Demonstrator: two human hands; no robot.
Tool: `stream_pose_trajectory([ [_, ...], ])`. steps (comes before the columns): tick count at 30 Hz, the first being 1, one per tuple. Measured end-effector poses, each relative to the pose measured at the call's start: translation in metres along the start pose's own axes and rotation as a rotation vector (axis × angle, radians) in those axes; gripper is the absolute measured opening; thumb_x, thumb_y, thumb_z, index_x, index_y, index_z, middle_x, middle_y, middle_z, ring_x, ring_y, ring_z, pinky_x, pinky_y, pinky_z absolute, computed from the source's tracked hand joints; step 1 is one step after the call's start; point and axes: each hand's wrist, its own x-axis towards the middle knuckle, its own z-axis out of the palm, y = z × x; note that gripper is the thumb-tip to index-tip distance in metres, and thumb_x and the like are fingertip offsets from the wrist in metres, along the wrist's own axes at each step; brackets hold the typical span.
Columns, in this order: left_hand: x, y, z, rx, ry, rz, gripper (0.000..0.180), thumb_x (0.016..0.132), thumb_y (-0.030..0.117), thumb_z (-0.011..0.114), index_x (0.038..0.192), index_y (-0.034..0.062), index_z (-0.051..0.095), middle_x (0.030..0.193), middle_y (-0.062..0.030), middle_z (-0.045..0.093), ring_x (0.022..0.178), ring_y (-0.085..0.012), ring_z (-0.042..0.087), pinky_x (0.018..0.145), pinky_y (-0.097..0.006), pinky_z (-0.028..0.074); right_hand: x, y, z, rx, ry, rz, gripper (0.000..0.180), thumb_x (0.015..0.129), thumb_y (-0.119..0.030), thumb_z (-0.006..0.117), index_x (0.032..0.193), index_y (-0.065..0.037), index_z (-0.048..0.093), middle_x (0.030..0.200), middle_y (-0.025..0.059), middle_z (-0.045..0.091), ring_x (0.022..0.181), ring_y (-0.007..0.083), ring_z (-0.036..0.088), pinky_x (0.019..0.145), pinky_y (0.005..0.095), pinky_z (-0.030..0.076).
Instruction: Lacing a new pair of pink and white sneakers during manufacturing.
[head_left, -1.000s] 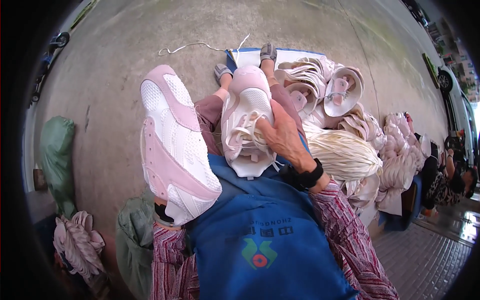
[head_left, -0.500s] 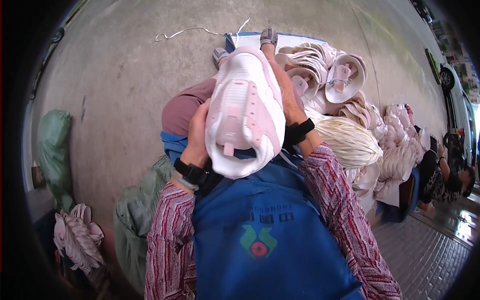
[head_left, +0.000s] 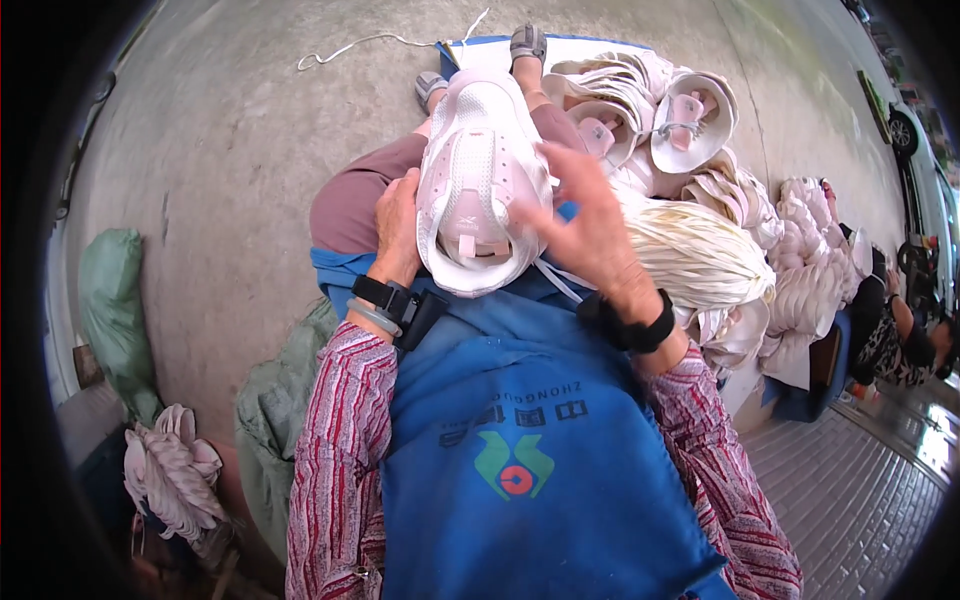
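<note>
A pale pink and white shoe upper (head_left: 476, 165) rests over my lap, its toe pointing away from me and its ankle opening toward me. My left hand (head_left: 398, 228) is closed round its left side, the thumb along the edge. At its right side my right hand (head_left: 592, 228) is raised with fingers apart and somewhat blurred, the fingertips close to the collar; whether they touch it I cannot tell. A thin white lace (head_left: 560, 283) trails below the right hand. Just to the right lies a thick bundle of cream-coloured laces (head_left: 700, 248).
Stacks of nested pink and white uppers (head_left: 690, 125) lie at the right, some tied with cord. More uppers (head_left: 172, 475) sit at the lower left, near green sacks (head_left: 115, 310). A loose white cord (head_left: 370, 40) crosses the concrete floor. Another person (head_left: 890, 320) sits at the far right.
My right hand has let go of the upper's right side and drawn back toward me, its fingers spreading. The upper has tipped and moved slightly away; my left hand keeps its hold.
</note>
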Motion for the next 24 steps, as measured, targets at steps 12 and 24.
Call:
stream_pose_trajectory([
  [12, -0.059, 0.033, 0.017, 0.485, -0.207, 0.289, 0.089, 0.088, 0.051, 0.060, 0.144, -0.0074, 0.023, 0.141, -0.0269, 0.036, 0.131, -0.0311, 0.039, 0.108, -0.036, 0.033, -0.005, 0.015, 0.017, -0.137, -0.007, -0.052, 0.049, 0.084, -0.008, 0.060, 0.129, 0.000, 0.043, 0.110, 0.0241, 0.049, 0.102, 0.0417, 0.053, 0.086, 0.0455, 0.046],
  [24, -0.065, 0.018, 0.015, 0.556, -0.243, 0.298, 0.099, 0.082, 0.055, 0.066, 0.144, -0.0092, 0.023, 0.141, -0.0289, 0.035, 0.133, -0.0337, 0.037, 0.108, -0.039, 0.032, -0.026, 0.000, 0.034, -0.286, 0.046, -0.081, 0.066, 0.068, 0.001, 0.066, 0.129, 0.000, 0.041, 0.115, 0.0247, 0.047, 0.098, 0.0428, 0.053, 0.084, 0.0458, 0.047],
])
